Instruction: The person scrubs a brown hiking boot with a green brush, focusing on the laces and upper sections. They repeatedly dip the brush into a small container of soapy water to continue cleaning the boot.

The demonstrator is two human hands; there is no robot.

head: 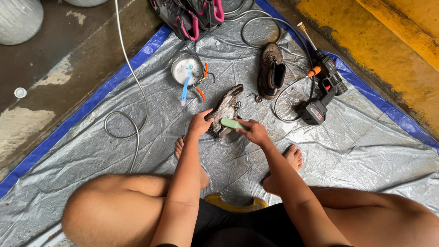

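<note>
Nearest the camera: bare knees spread to either side, with a yellow rounded stool edge [235, 204] showing between the thighs and both bare feet flat on the sheet.
Ground cover: wrinkled silver plastic tarp with a blue border [137, 151], spread over stained concrete.
Left hand [200, 123]: fingers curled around the heel end of a muddy brown boot [225, 110], which lies on its side on the tarp just ahead of the feet, sole turned up.
Right hand [254, 131]: closed around a pale green brush [232, 123], its head pressed against the boot's lower side.
Beyond the boot, left: round metal bowl of soapy water [187, 69] with a light blue toothbrush [185, 87] leaning over its rim.
Beyond the boot, right: second brown boot [271, 69] standing upright, well apart from the first.
Farther right: black and orange handheld pressure washer [323, 89] lying on the tarp, grey hose [132, 87] looping away to the left.
Far edge: grey and pink bag [194, 13].
</note>
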